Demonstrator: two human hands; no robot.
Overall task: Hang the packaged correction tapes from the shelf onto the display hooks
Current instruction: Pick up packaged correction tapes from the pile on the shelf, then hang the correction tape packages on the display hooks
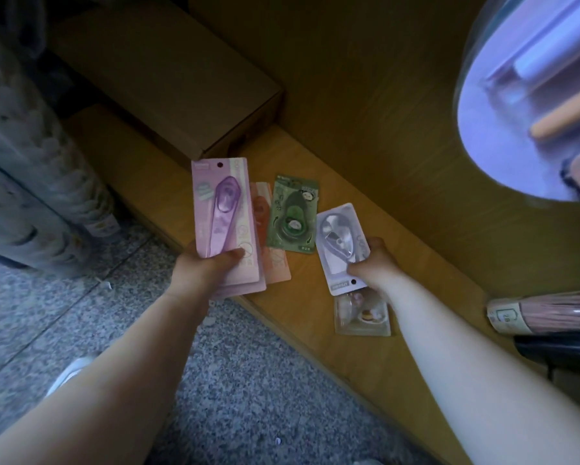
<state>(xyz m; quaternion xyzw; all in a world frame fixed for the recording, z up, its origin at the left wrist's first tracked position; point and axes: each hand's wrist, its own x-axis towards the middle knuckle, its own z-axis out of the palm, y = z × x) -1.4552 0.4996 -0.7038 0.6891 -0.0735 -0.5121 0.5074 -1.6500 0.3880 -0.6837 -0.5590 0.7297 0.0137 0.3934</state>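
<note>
Now packs (223, 209) in hands (204, 268) (perhaps tapes).

A loose pack (292, 216) lies on the shelf (399, 280) between the left hand (204, 270)'s stack (221, 209) and the right hand (376, 266)'s pack (339, 243).

Dim, bluish cast; blurred, fisheye-bent edges; centre sharper.

A brown cardboard box (168, 78) is set at the back. A white shoe (69, 372) is seen on the speckled grey floor (248, 380). A labelled bundle of bristles (547, 312) is laid at the right.
</note>
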